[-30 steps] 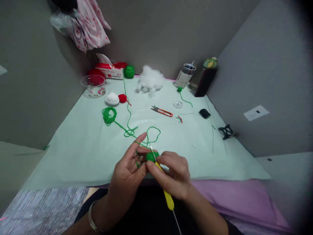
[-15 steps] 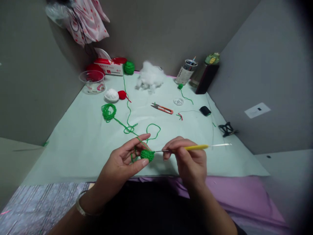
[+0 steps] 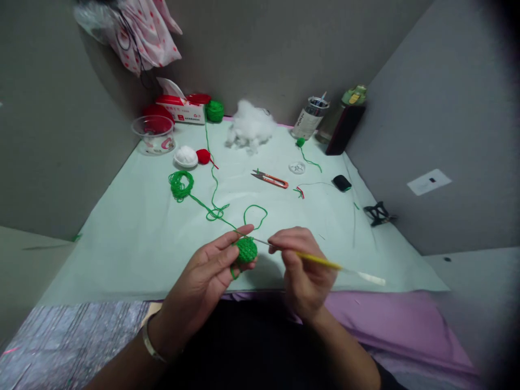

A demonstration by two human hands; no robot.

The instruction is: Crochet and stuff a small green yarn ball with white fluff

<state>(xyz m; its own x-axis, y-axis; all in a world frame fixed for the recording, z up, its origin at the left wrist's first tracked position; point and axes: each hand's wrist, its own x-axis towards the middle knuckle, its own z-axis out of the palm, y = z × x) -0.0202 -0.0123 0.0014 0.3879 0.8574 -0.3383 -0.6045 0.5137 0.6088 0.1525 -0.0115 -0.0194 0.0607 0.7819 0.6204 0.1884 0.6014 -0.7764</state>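
Pinched in my left hand [image 3: 215, 264] is a small round green crochet piece [image 3: 246, 250], its stitched face turned up. Green yarn [image 3: 213, 214] runs over the raised left forefinger and back across the table to a loose green coil [image 3: 181, 185]. My right hand [image 3: 304, 265] grips a crochet hook [image 3: 319, 260] with a yellow handle, much like a pen. The hook's metal shaft points left, and its tip meets the top edge of the piece; whether it is inside a stitch I cannot tell.
Orange thread snips [image 3: 270, 179] lie mid-table. Behind them is white stuffing [image 3: 251, 127]. A clear tub [image 3: 153, 142], white ball [image 3: 186, 156] and red piece [image 3: 203, 156] stand left; a pen holder [image 3: 309, 119], bottle [image 3: 331, 122] and black clip [image 3: 377, 214] are right.
The green piece has turned in my left hand and shows a rounder face. My right hand has tilted the hook, so its handle end sits lower and its tip higher.
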